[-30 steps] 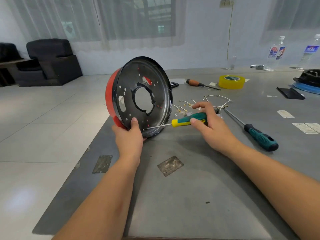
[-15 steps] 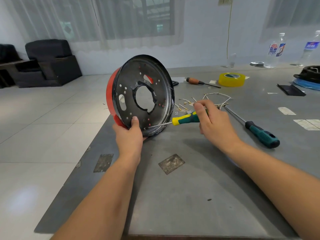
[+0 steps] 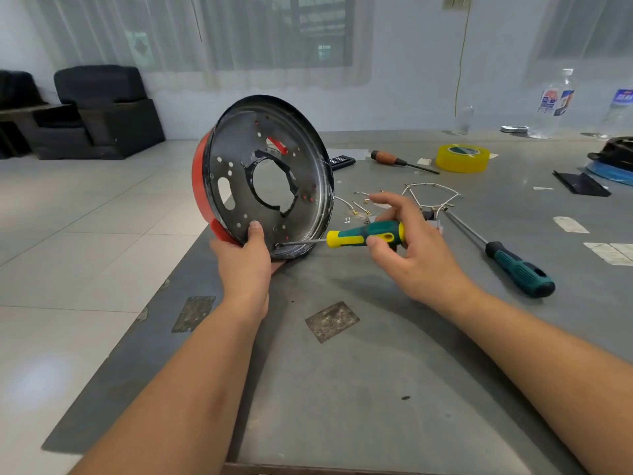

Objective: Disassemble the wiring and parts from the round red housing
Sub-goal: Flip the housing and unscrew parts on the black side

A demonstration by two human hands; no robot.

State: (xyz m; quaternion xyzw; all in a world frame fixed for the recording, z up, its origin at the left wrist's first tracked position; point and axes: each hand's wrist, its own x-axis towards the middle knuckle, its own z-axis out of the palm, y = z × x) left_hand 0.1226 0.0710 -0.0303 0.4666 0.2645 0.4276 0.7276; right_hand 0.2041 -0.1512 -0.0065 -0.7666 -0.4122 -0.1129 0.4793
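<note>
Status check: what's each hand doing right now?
Left hand grips red housing. Right hand holds screwdriver, tip at lower rim. Nothing in the way.

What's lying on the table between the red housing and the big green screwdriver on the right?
In the head view, between the red housing and the big green screwdriver lie loose terminal wires, a white wire loop, and the right hand holding the small screwdriver.

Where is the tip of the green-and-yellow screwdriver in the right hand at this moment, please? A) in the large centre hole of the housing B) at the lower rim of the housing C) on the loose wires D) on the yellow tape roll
B: the right hand holds the green-and-yellow screwdriver level, its tip at the lower rim of the housing, beside the left hand.
</note>
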